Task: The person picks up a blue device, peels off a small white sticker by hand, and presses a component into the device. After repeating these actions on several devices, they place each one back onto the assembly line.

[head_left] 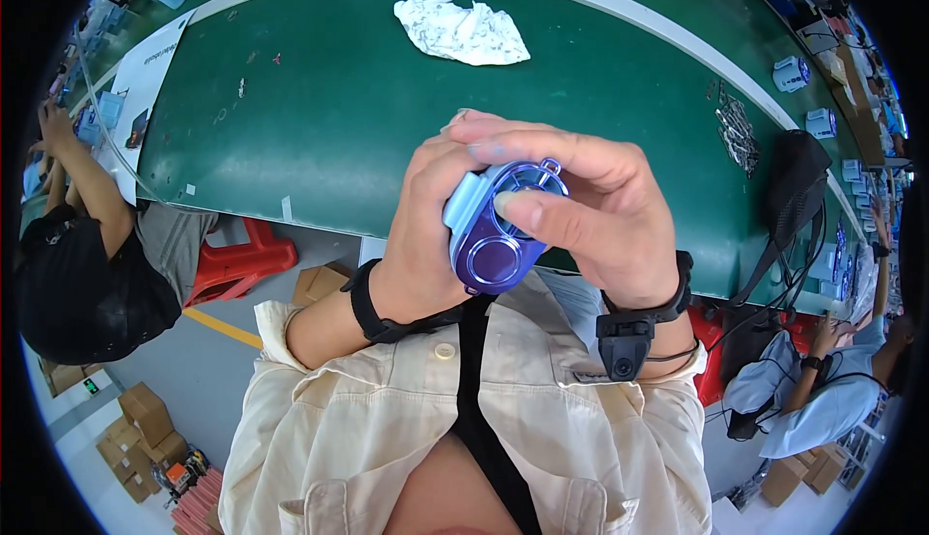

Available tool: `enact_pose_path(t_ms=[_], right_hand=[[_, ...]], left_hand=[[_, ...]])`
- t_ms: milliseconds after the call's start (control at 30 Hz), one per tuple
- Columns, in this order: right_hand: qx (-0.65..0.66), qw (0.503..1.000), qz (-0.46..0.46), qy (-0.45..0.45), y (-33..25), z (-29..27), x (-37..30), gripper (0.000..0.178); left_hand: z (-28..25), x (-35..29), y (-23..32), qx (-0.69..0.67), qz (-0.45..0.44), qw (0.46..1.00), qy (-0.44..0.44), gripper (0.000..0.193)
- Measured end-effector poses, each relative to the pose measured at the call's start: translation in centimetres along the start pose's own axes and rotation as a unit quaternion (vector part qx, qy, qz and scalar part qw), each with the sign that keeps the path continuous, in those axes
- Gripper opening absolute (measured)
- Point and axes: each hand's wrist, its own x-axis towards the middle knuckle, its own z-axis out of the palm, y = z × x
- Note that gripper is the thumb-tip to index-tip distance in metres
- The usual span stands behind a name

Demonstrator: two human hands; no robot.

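- OK, blue-purple device (492,230) is up in the air at the near edge of the green bench (339,129), held between 2 hands, front facing up.
- Left hand (421,216): closed round the light-blue side. Reads as the support hand; a firm, steady palm should do, no hard squeeze.
- Right hand (624,216): curled over the top end, thumb tip in or on the upper ring (530,175). Can't tell if it's pressing or just resting (fingertips behind are hidden too).
- My read: step in hand is thumb work at that upper ring. Best done with the push square to the face, not raked across, so the glossy purple shell doesn't get marked.
- Back up the thumb from directly behind; otherwise the body may tip in the left palm.
- Lower ring (494,260) is uncovered: good, leave it that way so both rounds can be checked by eye.
- Mind the small loop (551,165) at the top, close under the right fingers; looks easy to snag.
- Drop risk: device is at the bench's near edge, so working farther over the green surface would be safer.
- Around the bench: crumpled white sheet (463,32) toward its far edge, pile of metal pieces (737,131) and black pouch (798,182) toward its right end.
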Motion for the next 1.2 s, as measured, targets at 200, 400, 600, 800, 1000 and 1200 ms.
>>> enact_pose_path(t_ms=[200,400,600,800,1000,1200], right_hand=[[0.092,0.994,0.05,0.038,0.3,0.9,-0.4,0.041],[0.042,0.998,-0.016,0.054,0.7,1.0,-0.7,0.04],[-0.037,0.996,-0.085,-0.004,1.3,-0.4,-0.2,0.04],[-0.023,0.999,-0.035,0.027,0.3,1.1,-0.7,0.041],[0.02,0.994,0.017,0.106,-2.0,-3.2,3.2,0.034],[-0.054,0.934,-0.072,0.346,-3.7,-17.5,13.5,0.032]], left_hand=[[-0.7,0.2,0.2,0.039,-0.012,0.999,-0.03,0.088],[0.1,0.2,0.2,-0.004,-0.005,1.0,0.018,0.073],[0.2,0.6,-0.4,0.021,0.024,0.999,0.009,0.071],[0.0,0.2,-0.1,0.014,0.017,1.0,0.006,0.082],[-1.1,2.3,0.5,0.001,-0.067,0.998,0.013,0.111],[-3.6,2.7,-0.6,-0.137,-0.113,0.977,0.12,0.106]])
